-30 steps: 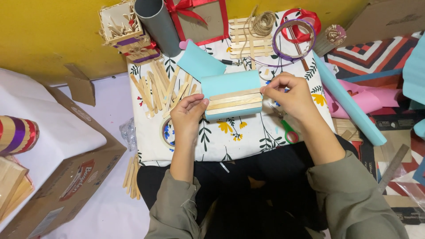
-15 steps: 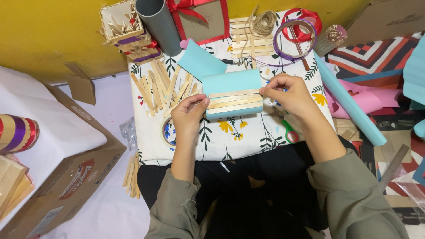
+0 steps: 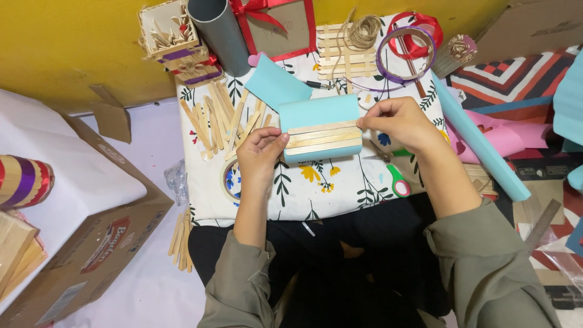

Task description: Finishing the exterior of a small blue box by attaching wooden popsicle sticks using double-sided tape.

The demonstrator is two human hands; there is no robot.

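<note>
Blue card (image 3: 319, 112) with sticks lies between both hands' grip

Loose sticks (image 3: 212, 124) piled on cloth's (image 3: 316, 194) left side, grey tube (image 3: 220, 33) at far-left edge. Twine (image 3: 362, 30) plus purple ring (image 3: 405, 58) near far-right corner. Scissors (image 3: 396, 176) near right edge, tape roll (image 3: 229, 181) at left edge. Cardboard box (image 3: 79, 243) off to left.

You sit on floor of home craft corner: floral cloth (image 3: 316, 194) spread low, loose craft sticks (image 3: 212, 121) at 11 o'clock, twine (image 3: 363, 30) and ribbon (image 3: 419, 24) at 12–1, cardboard box (image 3: 91, 243) at 8, patterned rug (image 3: 516, 73) at 2.
</note>
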